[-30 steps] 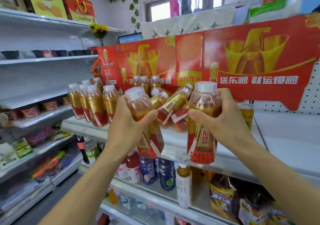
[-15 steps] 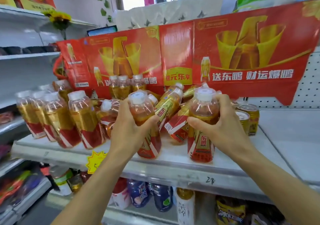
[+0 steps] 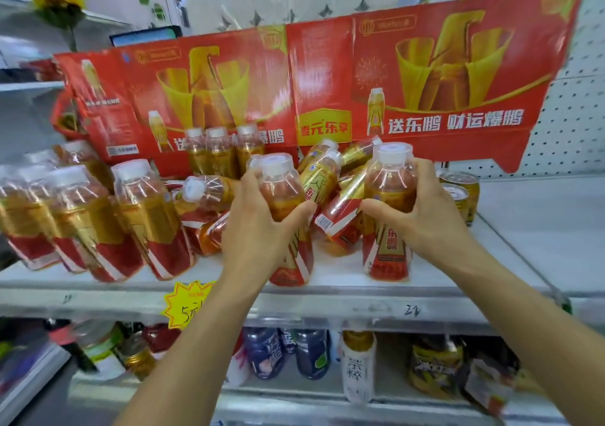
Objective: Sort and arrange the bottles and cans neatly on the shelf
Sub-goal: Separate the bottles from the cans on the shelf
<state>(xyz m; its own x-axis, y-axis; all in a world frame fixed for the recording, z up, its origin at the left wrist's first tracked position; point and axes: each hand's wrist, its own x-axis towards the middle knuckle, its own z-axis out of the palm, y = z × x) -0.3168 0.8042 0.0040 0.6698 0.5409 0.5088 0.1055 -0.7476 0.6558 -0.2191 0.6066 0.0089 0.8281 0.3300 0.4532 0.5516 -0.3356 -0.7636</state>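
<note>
My left hand grips an amber drink bottle with a white cap and red-gold label, standing near the front of the white shelf. My right hand grips a second such bottle, upright to its right. Between and behind them several bottles lie tipped in a heap. A row of upright bottles stands at the left. Three more bottles stand at the back. Two gold cans sit just right of my right hand.
A red and gold cardboard display backs the shelf. White pegboard and bare shelf lie to the right. A yellow price tag hangs on the shelf edge. The lower shelf holds dark bottles and snack bags.
Both hands have brought their bottles from in front of the shelf edge down onto the shelf surface. The view has shifted closer and to the right.
</note>
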